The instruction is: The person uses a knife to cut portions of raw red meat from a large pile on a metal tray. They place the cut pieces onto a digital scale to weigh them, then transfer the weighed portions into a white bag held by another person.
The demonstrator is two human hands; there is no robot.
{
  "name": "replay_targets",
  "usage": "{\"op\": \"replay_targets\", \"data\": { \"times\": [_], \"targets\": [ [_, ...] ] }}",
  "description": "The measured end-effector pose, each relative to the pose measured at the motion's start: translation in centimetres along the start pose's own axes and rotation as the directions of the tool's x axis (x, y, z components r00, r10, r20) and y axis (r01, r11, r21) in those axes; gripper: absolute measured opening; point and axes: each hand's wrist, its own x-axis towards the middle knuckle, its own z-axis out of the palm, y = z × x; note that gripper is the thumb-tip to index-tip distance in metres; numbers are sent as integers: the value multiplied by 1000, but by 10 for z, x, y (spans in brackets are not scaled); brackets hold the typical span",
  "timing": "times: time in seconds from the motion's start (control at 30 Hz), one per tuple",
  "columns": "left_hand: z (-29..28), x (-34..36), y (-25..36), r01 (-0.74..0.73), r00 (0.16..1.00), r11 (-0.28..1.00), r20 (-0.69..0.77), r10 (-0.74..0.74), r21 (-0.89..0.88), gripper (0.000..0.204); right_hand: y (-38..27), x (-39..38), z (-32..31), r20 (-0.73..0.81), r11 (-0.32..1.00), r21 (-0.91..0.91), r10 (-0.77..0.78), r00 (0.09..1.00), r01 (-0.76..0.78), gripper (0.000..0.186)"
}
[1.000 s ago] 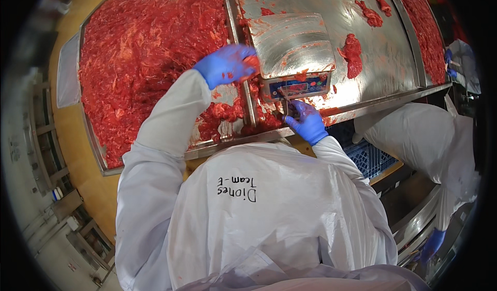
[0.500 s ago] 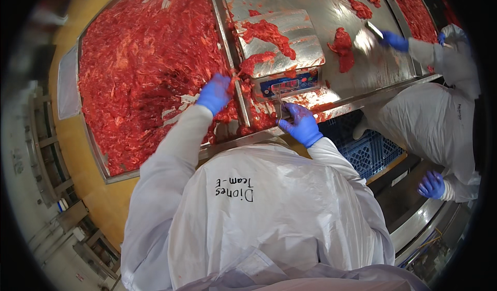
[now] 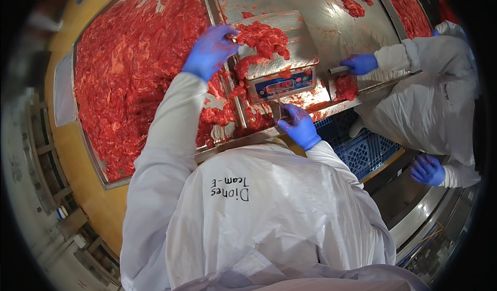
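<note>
My left hand point(image 3: 207, 53), in a blue glove, reaches to the upper left corner of the scale's plate with fingers curled beside red meat point(image 3: 261, 40); what they hold is unclear. The steel-topped scale point(image 3: 290, 58) carries loose meat, and its display point(image 3: 282, 84) is lit. My right hand point(image 3: 297, 128) is closed on a thin, narrow object point(image 3: 278, 110) just below the display, too small to identify. A large tray of raw meat point(image 3: 119, 84) fills the left side.
A co-worker in white at the right holds a metal tool point(image 3: 337, 70) near a meat piece point(image 3: 346, 86); their other gloved hand point(image 3: 427, 171) hangs lower. Blue crates point(image 3: 365, 146) sit under the steel table point(image 3: 336, 42). Another meat tray point(image 3: 401, 9) is at upper right.
Since half a second ago, my left hand has moved up to the scale plate. The co-worker's tool has moved down toward the near edge. My right hand stays below the display.
</note>
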Motion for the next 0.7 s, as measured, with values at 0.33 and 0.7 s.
{"op": "replay_targets", "data": {
  "times": [0.33, 0.7],
  "targets": [
    [64, -70, -91, -60, 996, 692, 3, 84, 719, 27, -59, 92, -8, 490, 640, 636, 97, 866, -431, 23],
    [7, -36, 26, 13, 940, 951, 328, 94, -308, 22, -26, 46, -61, 251, 495, 824, 117, 961, -276, 51]
  ]
}}
